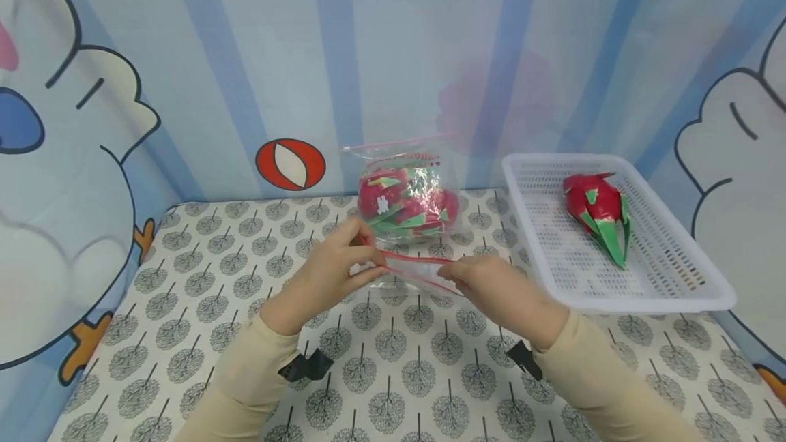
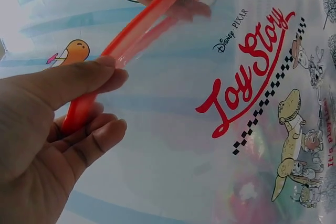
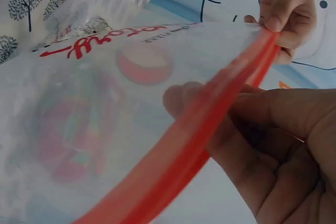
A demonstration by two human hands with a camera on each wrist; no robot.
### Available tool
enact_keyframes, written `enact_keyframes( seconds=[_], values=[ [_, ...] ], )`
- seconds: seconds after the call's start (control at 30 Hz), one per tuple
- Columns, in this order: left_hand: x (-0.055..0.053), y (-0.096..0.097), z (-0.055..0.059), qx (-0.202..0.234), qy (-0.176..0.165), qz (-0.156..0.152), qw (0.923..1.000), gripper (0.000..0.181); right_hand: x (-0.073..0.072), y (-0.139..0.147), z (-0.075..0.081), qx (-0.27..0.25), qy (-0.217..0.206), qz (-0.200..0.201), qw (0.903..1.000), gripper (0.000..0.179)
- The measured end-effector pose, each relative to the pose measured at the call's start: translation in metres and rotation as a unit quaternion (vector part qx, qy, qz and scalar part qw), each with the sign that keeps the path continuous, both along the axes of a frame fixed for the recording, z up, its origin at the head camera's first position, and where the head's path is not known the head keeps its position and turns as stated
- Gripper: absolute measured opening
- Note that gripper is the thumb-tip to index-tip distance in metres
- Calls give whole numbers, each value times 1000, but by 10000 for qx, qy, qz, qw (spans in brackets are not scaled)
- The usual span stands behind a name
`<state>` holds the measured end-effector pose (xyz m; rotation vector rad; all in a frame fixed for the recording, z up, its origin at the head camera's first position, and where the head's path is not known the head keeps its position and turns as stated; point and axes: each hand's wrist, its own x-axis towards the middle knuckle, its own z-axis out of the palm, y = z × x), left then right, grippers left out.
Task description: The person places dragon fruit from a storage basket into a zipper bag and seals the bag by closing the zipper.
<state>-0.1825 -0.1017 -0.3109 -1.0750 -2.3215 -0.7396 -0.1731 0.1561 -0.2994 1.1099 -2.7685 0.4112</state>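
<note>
Both hands hold a clear zip bag (image 1: 408, 270) by its red-edged mouth, over the table in the head view. My left hand (image 1: 340, 261) pinches one end of the red zip strip (image 2: 142, 22) between thumb and fingers. Farther along the same strip, my right hand (image 1: 500, 292) grips the edge, with some fingertips showing through the film in the right wrist view. Red "Toy Story" lettering (image 2: 244, 80) and cartoon figures are printed on the bag. Just behind stands a second zip bag (image 1: 398, 155), filled with red-and-green dragon fruits (image 1: 376, 195).
To the right stands a white perforated basket (image 1: 638, 304) holding one dragon fruit (image 1: 594, 200). The table wears a tree-patterned cloth (image 1: 387, 415). A blue-striped cartoon curtain (image 1: 405, 39) rises behind its back edge.
</note>
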Motion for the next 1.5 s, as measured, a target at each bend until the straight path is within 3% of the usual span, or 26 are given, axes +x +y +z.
enact_keyframes(
  seconds=[0.1, 0.23, 0.33, 0.63, 0.77, 0.87, 0.93, 1.03, 1.1, 1.2, 1.33, 1.5],
  values=[
    [0, 0, -1, 14, 82, -152, 9998, 9, -3, -2, -5, 139, -221, -149, 9995, 32],
    [1, -1, 1, 5, 113, -316, 9994, 9, -6, -2, -10, 430, -604, -343, 9967, 63],
    [2, 0, 3, -35, 99, -430, 9990, 9, -7, -2, -12, 441, -795, -347, 9953, 73],
    [7, 0, 10, -314, 166, -450, 9984, 11, -7, -8, -12, 382, -527, -628, 9959, 98],
    [15, 1, 21, -407, 494, -576, 9963, 14, -8, -11, -10, 336, -159, -578, 9976, 110],
    [23, 1, 33, -315, 906, -722, 9928, 16, -7, -16, -5, 82, -138, -309, 9994, 112],
    [28, 1, 40, -209, 1143, -846, 9896, 18, -6, -20, -1, -110, -447, -72, 9989, 109],
    [29, 2, 46, -162, 1178, -943, 9884, 17, -4, -24, 1, -248, -1066, 68, 9940, 104],
    [23, 2, 41, -207, 1003, -882, 9908, 17, -6, -24, -4, -241, -1595, -40, 9869, 106],
    [8, 2, 21, -217, 676, -708, 9950, 15, -14, -23, -24, -188, -2014, -264, 9790, 109],
    [-9, 5, -6, -132, 342, -596, 9975, 13, -24, -19, -49, -98, -2182, -418, 9750, 109],
    [-15, 10, -18, -174, 41, -460, 9988, 11, -27, -14, -60, -55, -2317, -534, 9713, 109]
  ],
)
